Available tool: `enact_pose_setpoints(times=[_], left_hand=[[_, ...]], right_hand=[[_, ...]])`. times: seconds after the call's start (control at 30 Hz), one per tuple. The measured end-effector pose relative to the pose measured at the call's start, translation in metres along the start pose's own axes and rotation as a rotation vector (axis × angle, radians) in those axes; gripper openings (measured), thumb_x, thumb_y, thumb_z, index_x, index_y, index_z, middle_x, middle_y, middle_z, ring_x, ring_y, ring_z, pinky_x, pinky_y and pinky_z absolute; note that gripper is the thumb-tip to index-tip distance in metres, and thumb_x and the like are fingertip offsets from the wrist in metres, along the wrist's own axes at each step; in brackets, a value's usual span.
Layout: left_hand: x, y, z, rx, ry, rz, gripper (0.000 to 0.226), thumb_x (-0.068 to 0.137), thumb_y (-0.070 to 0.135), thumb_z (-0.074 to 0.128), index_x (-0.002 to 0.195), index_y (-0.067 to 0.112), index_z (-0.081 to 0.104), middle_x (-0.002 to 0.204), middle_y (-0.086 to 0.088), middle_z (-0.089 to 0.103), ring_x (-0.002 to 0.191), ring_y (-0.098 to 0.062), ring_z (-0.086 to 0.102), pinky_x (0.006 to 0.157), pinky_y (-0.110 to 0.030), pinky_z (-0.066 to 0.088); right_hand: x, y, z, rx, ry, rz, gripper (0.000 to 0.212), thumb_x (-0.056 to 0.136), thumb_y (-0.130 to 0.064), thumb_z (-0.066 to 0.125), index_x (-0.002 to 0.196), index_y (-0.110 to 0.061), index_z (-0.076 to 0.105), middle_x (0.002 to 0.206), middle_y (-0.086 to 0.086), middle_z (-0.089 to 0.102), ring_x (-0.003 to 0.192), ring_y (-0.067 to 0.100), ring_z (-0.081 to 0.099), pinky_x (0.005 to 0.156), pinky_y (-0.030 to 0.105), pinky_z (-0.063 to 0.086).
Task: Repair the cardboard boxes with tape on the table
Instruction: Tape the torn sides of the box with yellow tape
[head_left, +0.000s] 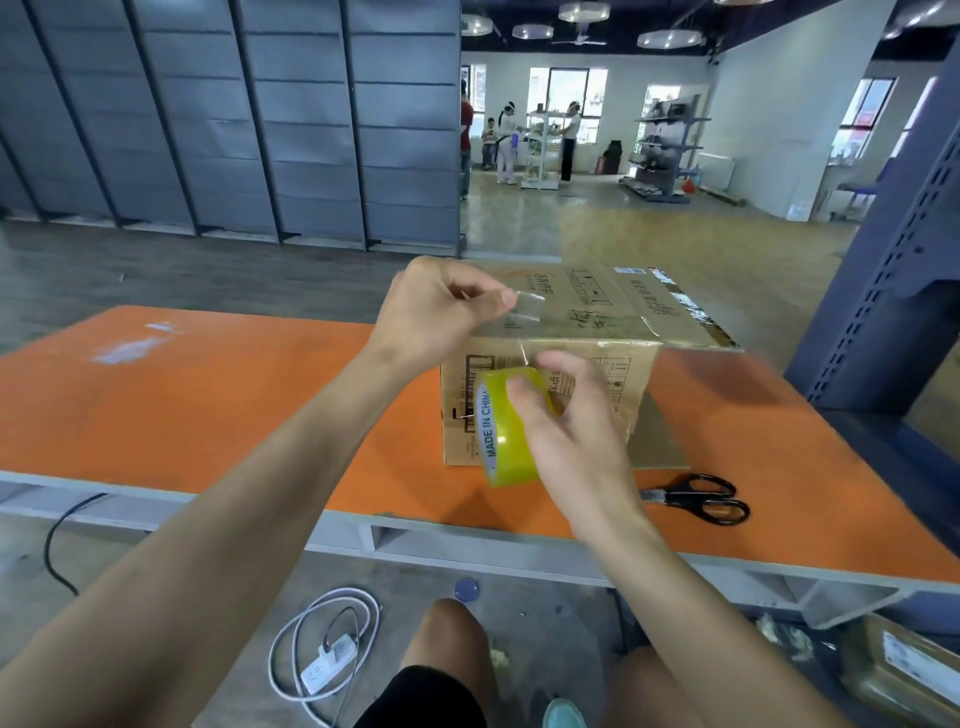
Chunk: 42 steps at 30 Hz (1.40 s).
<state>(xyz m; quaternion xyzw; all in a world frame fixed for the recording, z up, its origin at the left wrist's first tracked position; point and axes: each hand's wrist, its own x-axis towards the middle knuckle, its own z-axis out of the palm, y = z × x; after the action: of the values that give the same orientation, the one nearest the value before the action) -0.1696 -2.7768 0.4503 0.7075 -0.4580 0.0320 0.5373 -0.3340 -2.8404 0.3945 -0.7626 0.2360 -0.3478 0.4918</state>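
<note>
A brown cardboard box (597, 322) with printed markings stands on the orange table (208, 405); one top flap sticks out to the right. My right hand (566, 421) grips a yellowish roll of clear tape (506, 431) in front of the box's near face. My left hand (441, 312) pinches the free end of the tape strip (522, 314) above the box's near top edge. The clear strip stretches from the roll up to my left fingers.
Black scissors (698, 498) lie on the table to the right of the box. A blue metal rack post (883, 291) rises at the right. On the floor lie a white power strip with cable (327, 654) and another cardboard box (898, 670). People stand far back.
</note>
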Motion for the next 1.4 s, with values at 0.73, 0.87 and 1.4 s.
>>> enact_pose_setpoints(times=[0.73,0.87,1.4], left_hand=[[0.009,-0.023,0.005,0.029,0.036,0.005,0.018,0.088,0.04,0.078,0.081,0.024,0.081,0.079,0.013,0.074,0.075,-0.004,0.063,0.074,-0.03,0.051],[0.01,-0.024,0.004,-0.048,0.015,-0.031,0.018,0.089,0.038,0.078,0.08,0.022,0.08,0.079,0.012,0.074,0.079,-0.005,0.065,0.079,-0.033,0.051],[0.009,-0.029,0.016,0.328,0.14,0.07,0.017,0.079,0.062,0.064,0.069,0.049,0.07,0.087,0.014,0.069,0.098,-0.02,0.06,0.095,-0.049,0.043]], right_hand=[[-0.006,-0.008,0.005,-0.004,-0.019,-0.048,0.043,0.098,-0.035,0.062,0.14,-0.03,0.052,0.132,-0.022,0.053,0.118,-0.005,0.05,0.085,-0.002,0.036],[-0.007,-0.01,0.001,-0.008,-0.003,-0.061,0.043,0.098,-0.036,0.062,0.14,-0.031,0.053,0.136,-0.02,0.055,0.116,-0.006,0.05,0.087,-0.002,0.035],[-0.006,-0.005,0.002,-0.023,-0.015,-0.036,0.044,0.098,-0.035,0.062,0.141,-0.03,0.053,0.133,-0.019,0.054,0.116,-0.003,0.048,0.091,0.015,0.037]])
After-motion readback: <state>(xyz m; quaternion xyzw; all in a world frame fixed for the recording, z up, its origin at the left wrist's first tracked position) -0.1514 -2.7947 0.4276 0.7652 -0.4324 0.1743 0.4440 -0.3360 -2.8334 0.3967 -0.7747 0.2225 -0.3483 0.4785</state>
